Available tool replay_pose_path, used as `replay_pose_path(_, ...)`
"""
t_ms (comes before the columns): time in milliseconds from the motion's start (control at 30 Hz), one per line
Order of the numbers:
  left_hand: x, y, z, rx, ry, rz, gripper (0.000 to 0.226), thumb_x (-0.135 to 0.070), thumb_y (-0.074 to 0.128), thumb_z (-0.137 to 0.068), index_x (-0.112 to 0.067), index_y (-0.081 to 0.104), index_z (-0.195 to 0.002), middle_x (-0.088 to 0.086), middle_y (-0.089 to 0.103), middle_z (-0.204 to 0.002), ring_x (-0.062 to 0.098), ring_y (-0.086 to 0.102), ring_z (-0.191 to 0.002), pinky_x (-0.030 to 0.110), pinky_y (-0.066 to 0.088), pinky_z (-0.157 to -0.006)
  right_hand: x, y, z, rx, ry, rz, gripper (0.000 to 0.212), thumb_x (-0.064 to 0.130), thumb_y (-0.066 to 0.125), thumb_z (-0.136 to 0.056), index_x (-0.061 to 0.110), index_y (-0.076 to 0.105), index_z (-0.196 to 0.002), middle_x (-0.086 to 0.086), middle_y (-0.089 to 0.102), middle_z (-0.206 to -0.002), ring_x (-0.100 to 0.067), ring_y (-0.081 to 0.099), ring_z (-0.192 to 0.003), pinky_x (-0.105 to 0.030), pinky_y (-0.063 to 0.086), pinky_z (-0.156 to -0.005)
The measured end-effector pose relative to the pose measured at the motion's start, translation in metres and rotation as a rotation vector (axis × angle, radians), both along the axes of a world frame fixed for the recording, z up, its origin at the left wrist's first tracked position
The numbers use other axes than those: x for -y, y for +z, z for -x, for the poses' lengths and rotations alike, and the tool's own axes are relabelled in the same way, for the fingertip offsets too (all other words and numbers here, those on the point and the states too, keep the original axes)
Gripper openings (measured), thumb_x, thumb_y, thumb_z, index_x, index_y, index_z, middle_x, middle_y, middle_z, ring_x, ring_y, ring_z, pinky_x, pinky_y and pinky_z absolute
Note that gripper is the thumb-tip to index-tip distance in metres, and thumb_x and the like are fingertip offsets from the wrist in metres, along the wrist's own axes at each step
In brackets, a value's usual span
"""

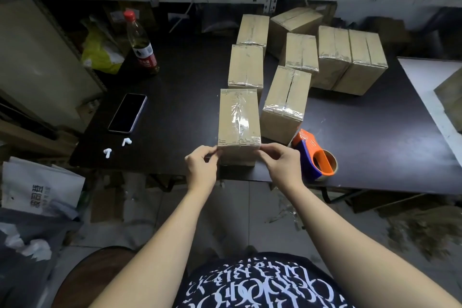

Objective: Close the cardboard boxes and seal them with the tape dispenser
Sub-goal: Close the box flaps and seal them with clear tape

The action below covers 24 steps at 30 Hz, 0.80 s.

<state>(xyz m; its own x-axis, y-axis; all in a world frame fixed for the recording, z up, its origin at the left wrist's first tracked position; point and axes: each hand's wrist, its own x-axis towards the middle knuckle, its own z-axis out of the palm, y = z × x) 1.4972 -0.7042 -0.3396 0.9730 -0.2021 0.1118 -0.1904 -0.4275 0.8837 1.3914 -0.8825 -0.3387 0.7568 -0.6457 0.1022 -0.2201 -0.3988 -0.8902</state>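
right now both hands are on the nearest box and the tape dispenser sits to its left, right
Not quite. The head view shows the tape dispenser to the right of the nearest box, by the right hand. The left hand is on the box too.

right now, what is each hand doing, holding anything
Left hand: fingers curled, pinching the near left corner of the nearest box.
Right hand: fingers curled, pinching its near right corner.

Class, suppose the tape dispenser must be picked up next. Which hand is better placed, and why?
Probably right. The tape dispenser lies just beside the right hand on the table; the left hand pinches the other corner of the box, which stands between.
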Motion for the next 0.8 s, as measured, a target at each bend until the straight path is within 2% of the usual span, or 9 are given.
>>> replay_pose_path(100,0.0,0.004,-0.005,-0.009,-0.053,-0.075,0.003,-0.005,0.076,-0.091,-0.004,0.078,-0.092,0.001,0.071,-0.083,0.016,0.063,-0.074,0.018,0.043,-0.067,-0.002,0.003,-0.001,-0.008,0.012,0.054,0.016,0.011,0.081,-0.09,0.013,0.082,-0.107,0.005,0.08,-0.097,-0.004,0.075,-0.091,-0.035,0.062,-0.089)
replay_pose_path(167,-0.001,0.009,-0.011,-0.008,-0.111,-0.176,0.009,-0.009,0.074,-0.092,-0.004,0.078,-0.099,0.006,0.073,-0.091,0.023,0.067,-0.084,0.024,0.044,-0.072,-0.004,0.008,-0.003,-0.019,0.026,0.105,0.021,0.008,0.078,-0.091,0.011,0.08,-0.112,0.003,0.079,-0.101,-0.007,0.074,-0.094,-0.035,0.061,-0.091)
replay_pose_path(267,-0.001,0.023,-0.014,0.085,-0.153,-0.31,0.04,-0.025,0.077,-0.089,-0.005,0.073,-0.124,0.007,0.071,-0.105,0.025,0.067,-0.098,0.03,0.049,-0.083,-0.009,0.017,-0.007,-0.017,0.053,0.188,0.048,-0.002,0.073,-0.089,0.009,0.067,-0.136,0.003,0.071,-0.114,-0.009,0.067,-0.101,-0.024,0.056,-0.093)
replay_pose_path(333,-0.001,0.028,-0.011,0.157,-0.189,-0.327,0.056,-0.036,0.078,-0.088,-0.015,0.064,-0.138,0.001,0.066,-0.109,0.02,0.064,-0.097,0.032,0.051,-0.082,-0.013,0.017,-0.011,-0.007,0.1,0.287,0.055,-0.002,0.072,-0.088,0.011,0.062,-0.141,-0.001,0.069,-0.122,-0.013,0.067,-0.106,-0.027,0.056,-0.095)
replay_pose_path(433,0.003,0.036,-0.012,0.222,-0.282,-0.467,0.038,-0.038,0.07,-0.095,-0.029,0.068,-0.132,-0.001,0.059,-0.116,0.029,0.066,-0.094,0.04,0.056,-0.081,-0.018,0.015,-0.016,0.015,0.079,0.363,0.043,0.006,0.078,-0.089,0.009,0.072,-0.132,-0.009,0.073,-0.126,-0.023,0.071,-0.11,-0.042,0.06,-0.096)
replay_pose_path(500,0.005,0.04,-0.015,0.219,-0.283,-0.466,0.027,-0.03,0.07,-0.098,-0.027,0.073,-0.124,0.003,0.059,-0.11,0.034,0.065,-0.087,0.042,0.056,-0.075,-0.017,0.016,-0.017,0.037,0.056,0.376,0.037,0.006,0.081,-0.088,0.007,0.075,-0.125,-0.011,0.077,-0.115,-0.027,0.074,-0.103,-0.045,0.061,-0.09)
replay_pose_path(600,0.006,0.045,-0.018,0.176,-0.311,-0.427,0.021,-0.025,0.07,-0.098,-0.019,0.074,-0.118,0.004,0.057,-0.097,0.034,0.063,-0.085,0.043,0.053,-0.069,-0.013,0.019,-0.016,0.067,0.07,0.357,0.033,0.002,0.082,-0.086,0.007,0.078,-0.118,-0.011,0.079,-0.101,-0.029,0.076,-0.09,-0.047,0.062,-0.08)
replay_pose_path(700,0.007,0.047,-0.025,0.155,-0.348,-0.459,0.021,-0.025,0.067,-0.1,-0.017,0.073,-0.119,0.005,0.055,-0.095,0.031,0.062,-0.086,0.035,0.045,-0.067,-0.012,0.023,-0.016,0.039,0.047,0.256,0.03,0.002,0.081,-0.087,0.007,0.079,-0.117,-0.009,0.081,-0.102,-0.024,0.077,-0.093,-0.048,0.062,-0.084)
replay_pose_path(800,0.007,0.054,-0.027,0.175,-0.401,-0.53,0.022,-0.025,0.063,-0.103,-0.018,0.072,-0.122,0.006,0.052,-0.098,0.03,0.061,-0.089,0.032,0.041,-0.069,-0.011,0.03,-0.017,-0.006,0.063,0.183,0.03,0.0,0.081,-0.088,0.006,0.079,-0.117,-0.007,0.08,-0.105,-0.008,0.073,-0.097,-0.04,0.061,-0.09)
